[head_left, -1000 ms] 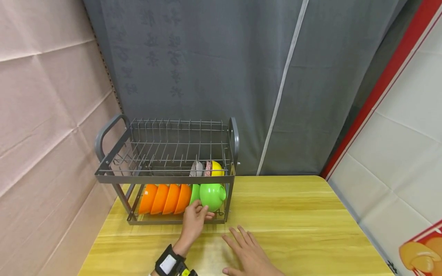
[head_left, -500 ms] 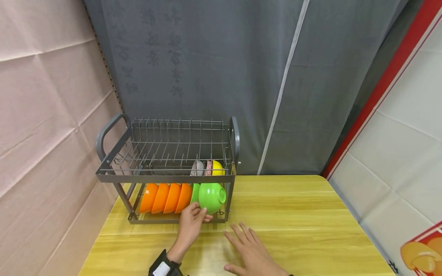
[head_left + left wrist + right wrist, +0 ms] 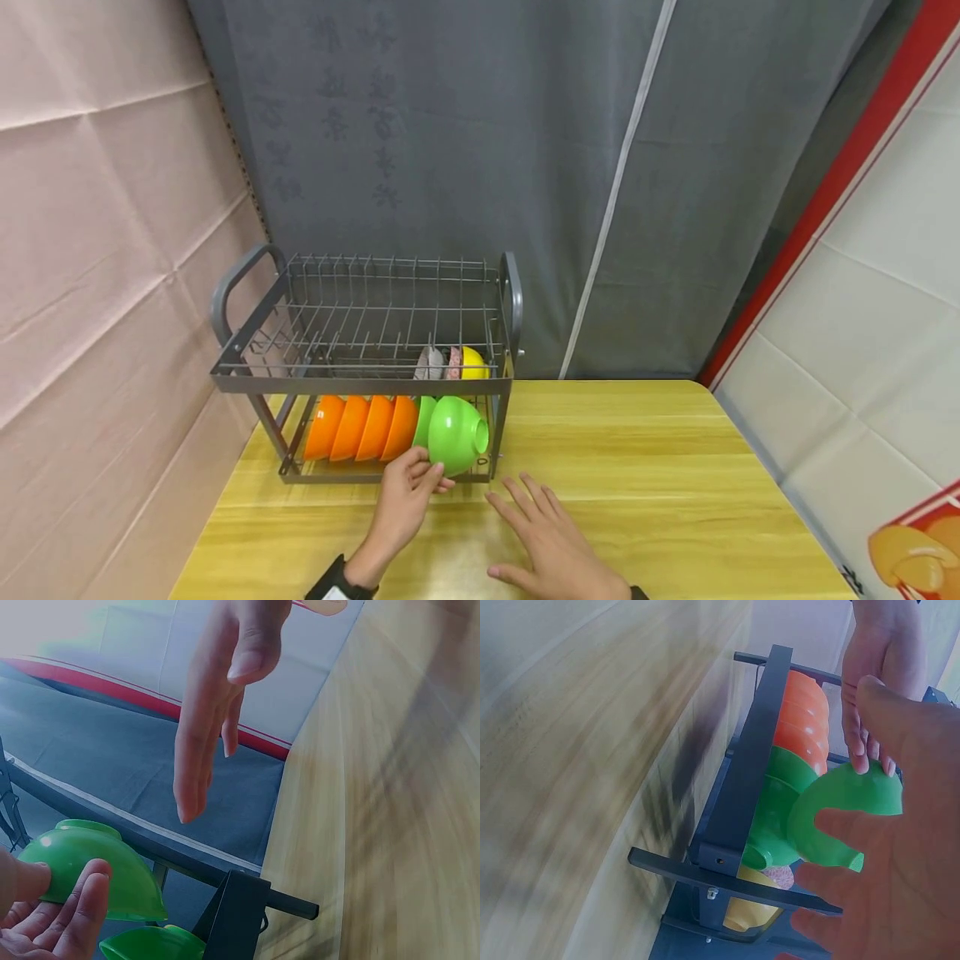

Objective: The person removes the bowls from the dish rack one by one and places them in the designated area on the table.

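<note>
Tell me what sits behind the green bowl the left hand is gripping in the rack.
Right behind the gripped green bowl is a second green bowl, then four orange bowls in the rack's lower tier. The left hand and front bowl hide most of the second bowl.

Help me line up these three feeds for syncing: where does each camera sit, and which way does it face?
Head: worn high, looking down at the grey wire dish rack on the yellow wooden table; both hands show.
Left wrist: low by the left hand, facing the glossy green plastic bowl; right hand's fingers above.
Right wrist: behind the right hand, facing the rack's end.
All three share the bowl.
</note>
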`<action>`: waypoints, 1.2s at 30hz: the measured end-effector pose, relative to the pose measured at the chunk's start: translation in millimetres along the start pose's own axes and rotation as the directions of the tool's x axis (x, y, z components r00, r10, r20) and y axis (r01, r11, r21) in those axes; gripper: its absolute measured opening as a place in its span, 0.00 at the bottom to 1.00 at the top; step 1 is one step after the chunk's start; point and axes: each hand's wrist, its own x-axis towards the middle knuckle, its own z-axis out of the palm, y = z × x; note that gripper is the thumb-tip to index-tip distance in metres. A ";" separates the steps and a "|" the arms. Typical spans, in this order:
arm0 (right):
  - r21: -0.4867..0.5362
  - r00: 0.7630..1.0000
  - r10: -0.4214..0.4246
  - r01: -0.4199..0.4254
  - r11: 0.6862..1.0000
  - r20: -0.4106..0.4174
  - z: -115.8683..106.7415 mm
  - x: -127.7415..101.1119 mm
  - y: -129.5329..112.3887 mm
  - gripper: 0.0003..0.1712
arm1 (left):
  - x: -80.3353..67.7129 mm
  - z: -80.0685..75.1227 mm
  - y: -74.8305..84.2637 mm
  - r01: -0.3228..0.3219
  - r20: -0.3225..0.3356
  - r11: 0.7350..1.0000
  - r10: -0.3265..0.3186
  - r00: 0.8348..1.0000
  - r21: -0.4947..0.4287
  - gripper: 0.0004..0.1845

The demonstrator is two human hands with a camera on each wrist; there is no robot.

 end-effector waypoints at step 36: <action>-0.046 0.994 -0.018 0.014 0.999 -0.109 -31.3 16.2 6.8 0.48 | -23.7 -19.3 16.6 -0.041 -0.015 0.977 0.045 0.999 0.209 0.06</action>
